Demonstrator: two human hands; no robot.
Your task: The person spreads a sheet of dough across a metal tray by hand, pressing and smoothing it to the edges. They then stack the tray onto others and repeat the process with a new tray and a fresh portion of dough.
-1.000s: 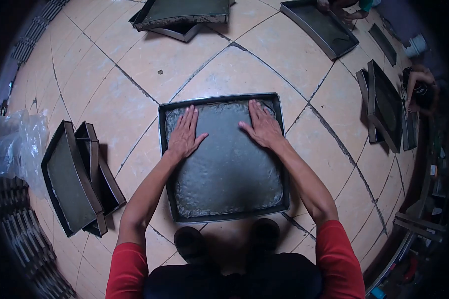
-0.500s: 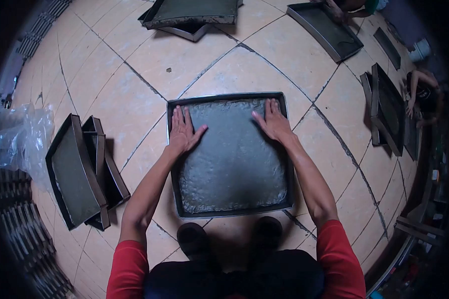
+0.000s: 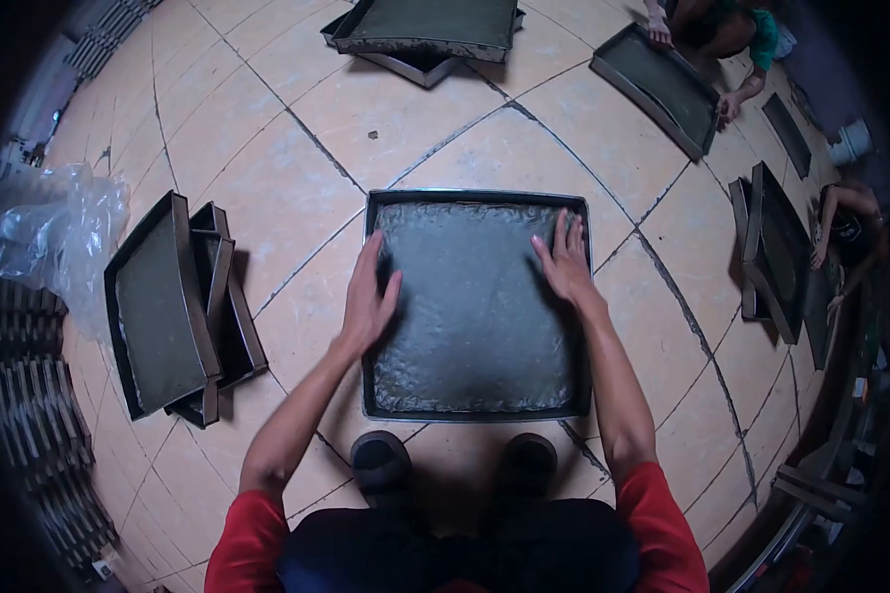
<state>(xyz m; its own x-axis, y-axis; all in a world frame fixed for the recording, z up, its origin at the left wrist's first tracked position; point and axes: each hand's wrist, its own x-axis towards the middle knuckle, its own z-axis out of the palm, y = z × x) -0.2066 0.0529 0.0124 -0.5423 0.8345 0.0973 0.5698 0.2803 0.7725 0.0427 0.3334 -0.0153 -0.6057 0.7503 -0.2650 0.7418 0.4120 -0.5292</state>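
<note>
On the floor in front of my feet is a square metal tray (image 3: 477, 416), filled with a flat, dark grey, wet-looking sheet of dough-like material (image 3: 470, 306). My left hand (image 3: 371, 301) is at the tray's left side, turned on edge, with the thumb apart from the straight fingers. Over the far right corner of the sheet, my right hand (image 3: 568, 265) has its fingers stretched and spread, the tips close to the tray's right wall. Neither hand grips anything.
Stacked trays stand at left (image 3: 163, 306), at the back (image 3: 420, 40) and at right (image 3: 773, 252). Clear plastic sheeting (image 3: 54, 232) lies at far left. At the back right, a person's hands (image 3: 728, 107) touch another filled tray (image 3: 653, 84); another person sits at far right.
My left hand has come off its flat position on the sheet, turned on edge and drawn toward me. My right hand has shifted slightly nearer. The whole view has moved a little.
</note>
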